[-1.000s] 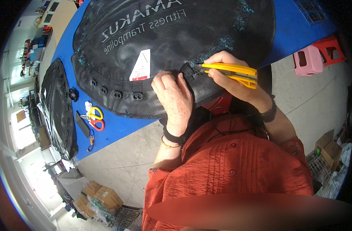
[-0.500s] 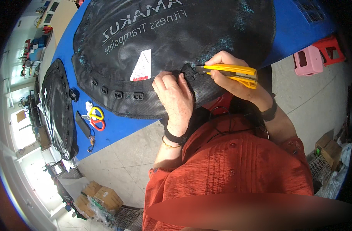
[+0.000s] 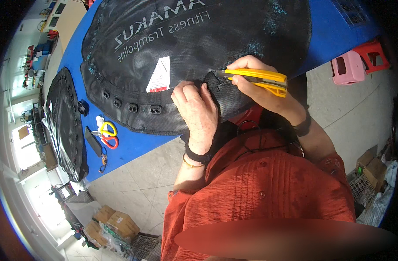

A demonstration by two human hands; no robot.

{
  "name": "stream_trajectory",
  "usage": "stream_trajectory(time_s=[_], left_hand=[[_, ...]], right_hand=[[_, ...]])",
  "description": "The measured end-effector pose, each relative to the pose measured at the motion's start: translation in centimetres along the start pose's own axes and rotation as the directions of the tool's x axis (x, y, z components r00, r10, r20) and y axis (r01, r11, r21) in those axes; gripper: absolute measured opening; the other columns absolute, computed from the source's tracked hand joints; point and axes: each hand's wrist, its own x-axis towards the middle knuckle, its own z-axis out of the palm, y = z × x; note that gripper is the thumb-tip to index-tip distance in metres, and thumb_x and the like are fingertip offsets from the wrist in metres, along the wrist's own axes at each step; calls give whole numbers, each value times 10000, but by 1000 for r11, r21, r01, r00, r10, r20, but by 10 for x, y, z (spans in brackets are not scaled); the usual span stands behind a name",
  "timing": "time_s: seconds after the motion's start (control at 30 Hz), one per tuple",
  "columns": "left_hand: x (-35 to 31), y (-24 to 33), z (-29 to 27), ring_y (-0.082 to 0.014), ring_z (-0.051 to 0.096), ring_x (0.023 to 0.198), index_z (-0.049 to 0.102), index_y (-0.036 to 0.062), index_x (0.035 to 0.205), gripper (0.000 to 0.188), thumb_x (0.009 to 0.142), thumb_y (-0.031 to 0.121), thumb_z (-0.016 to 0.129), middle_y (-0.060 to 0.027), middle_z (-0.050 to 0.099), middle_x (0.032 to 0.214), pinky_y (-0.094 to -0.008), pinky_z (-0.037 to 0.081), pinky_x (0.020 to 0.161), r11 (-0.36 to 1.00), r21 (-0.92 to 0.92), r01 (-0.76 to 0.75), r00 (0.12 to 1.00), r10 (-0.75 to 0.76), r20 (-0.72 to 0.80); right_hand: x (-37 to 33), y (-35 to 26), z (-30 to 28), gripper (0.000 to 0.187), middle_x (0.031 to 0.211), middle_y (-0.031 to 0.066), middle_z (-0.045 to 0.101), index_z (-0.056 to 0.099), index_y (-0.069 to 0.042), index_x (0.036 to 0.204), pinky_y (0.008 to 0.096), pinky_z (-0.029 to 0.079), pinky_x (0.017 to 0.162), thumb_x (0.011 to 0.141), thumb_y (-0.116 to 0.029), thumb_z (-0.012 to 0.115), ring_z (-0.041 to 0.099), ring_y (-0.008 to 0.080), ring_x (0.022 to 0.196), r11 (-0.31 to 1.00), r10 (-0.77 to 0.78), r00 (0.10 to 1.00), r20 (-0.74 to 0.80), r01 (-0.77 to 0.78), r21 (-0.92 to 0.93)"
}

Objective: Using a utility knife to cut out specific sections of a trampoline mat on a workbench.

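Observation:
A large round black trampoline mat with white lettering and a white label lies on a blue table. My left hand presses down on the mat's folded near rim, fingers gripping the edge. My right hand holds a yellow utility knife, its tip at the rim's webbing just right of my left fingers. Several strap loops line the rim to the left.
A second black mat lies at the table's left end. Yellow and red scissors and a dark flat tool rest on the blue surface. Pink and red stools stand on the floor at right; cardboard boxes lie lower left.
None of note: both hands stay at the mat's rim, the knife tip shifting only slightly along the edge.

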Motion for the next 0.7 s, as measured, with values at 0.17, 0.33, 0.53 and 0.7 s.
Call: stream_trajectory(time_s=[0.17,0.33,0.53,0.7], left_hand=[[0,-1,-1,-427,543,1052,574,-61,1029,202,897,19,704,-247,570,1129,-507,453,923,1000,-3,4,1000,-4,4],[-1,-1,0,-430,543,1061,572,-61,1033,204,899,20,703,-253,569,1138,-506,457,926,1000,-10,11,1000,-11,1],[0,-1,-1,-429,543,1062,575,-59,1037,205,900,22,704,-253,568,1139,-504,458,929,1000,-8,3,1000,-3,4],[-1,1,-1,-423,540,1057,578,-56,1040,206,899,22,705,-242,568,1138,-498,458,926,1000,-15,15,1000,-15,3]], right_hand=[[1,2,2,176,914,-3,621,615,-40,1152,254,494,768,1012,-144,643,556,58,833,1000,3,1000,15,-3,13],[0,1,-2,181,927,25,640,618,-31,1127,276,506,785,996,-150,652,584,82,844,998,-12,1000,22,13,-58],[-2,-1,-4,166,936,59,659,622,-24,1098,298,516,806,974,-131,649,622,119,857,998,7,999,34,-5,-64],[-4,-3,-6,170,922,62,658,617,-27,1091,312,518,800,965,-135,653,631,135,848,993,25,999,34,-21,-115]])
